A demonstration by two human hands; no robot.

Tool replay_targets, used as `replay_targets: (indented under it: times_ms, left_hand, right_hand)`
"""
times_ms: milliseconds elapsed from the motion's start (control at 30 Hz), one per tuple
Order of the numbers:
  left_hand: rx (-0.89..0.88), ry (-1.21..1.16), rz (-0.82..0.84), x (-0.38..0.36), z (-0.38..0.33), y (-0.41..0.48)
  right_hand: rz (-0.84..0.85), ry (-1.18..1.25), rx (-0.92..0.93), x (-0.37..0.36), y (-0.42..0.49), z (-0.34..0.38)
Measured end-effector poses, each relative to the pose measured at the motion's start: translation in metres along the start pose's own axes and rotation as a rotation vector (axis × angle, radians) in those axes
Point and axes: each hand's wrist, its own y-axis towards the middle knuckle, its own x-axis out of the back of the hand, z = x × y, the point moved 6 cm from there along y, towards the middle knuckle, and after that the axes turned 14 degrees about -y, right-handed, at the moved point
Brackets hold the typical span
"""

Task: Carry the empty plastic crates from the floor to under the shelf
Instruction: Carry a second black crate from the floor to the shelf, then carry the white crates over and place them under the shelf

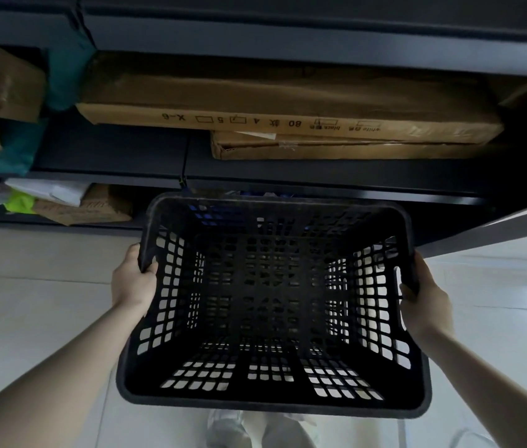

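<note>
I hold an empty black plastic crate (272, 305) with lattice walls and floor, up in the air over the pale tiled floor (29, 302). My left hand (133, 279) grips its left rim. My right hand (423, 299) grips the right rim beside a handle slot. The crate's far rim reaches the front edge of the dark shelf (320, 176). Something blue shows through the lattice at the crate's far left corner.
Long flat cardboard boxes (288, 121) lie on the shelf ahead. Smaller cartons (0, 82) and teal packets are at the left. Under the shelf at left sit a carton (94, 208), white papers and a yellow-green item (19, 202). My feet (255, 428) show below the crate.
</note>
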Motion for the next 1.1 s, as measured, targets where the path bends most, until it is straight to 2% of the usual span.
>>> replay_targets:
  times_ms: [400, 533, 633, 867, 1000, 1100]
  left_hand:
    - [-0.043, 0.055, -0.005, -0.001, 0.003, 0.006]
    - [0.028, 0.126, 0.067, -0.001, 0.000, 0.011]
    - [0.042, 0.157, 0.098, 0.004, -0.025, 0.017]
    - [-0.075, 0.244, 0.174, 0.036, -0.114, -0.011]
    - [-0.305, 0.438, 0.333, 0.065, -0.176, -0.059]
    - [-0.441, 0.541, 0.356, 0.100, -0.226, -0.106]
  right_hand:
    - [-0.039, -0.054, -0.022, -0.009, 0.001, -0.005]
    - [-0.022, -0.153, -0.028, -0.005, 0.000, 0.001]
    - [-0.061, -0.140, 0.001, 0.010, -0.008, 0.020]
    - [-0.075, -0.100, 0.116, 0.071, -0.048, 0.083]
    - [-0.135, -0.317, 0.319, 0.135, -0.096, 0.125]
    - [-0.234, -0.380, 0.416, 0.196, -0.137, 0.159]
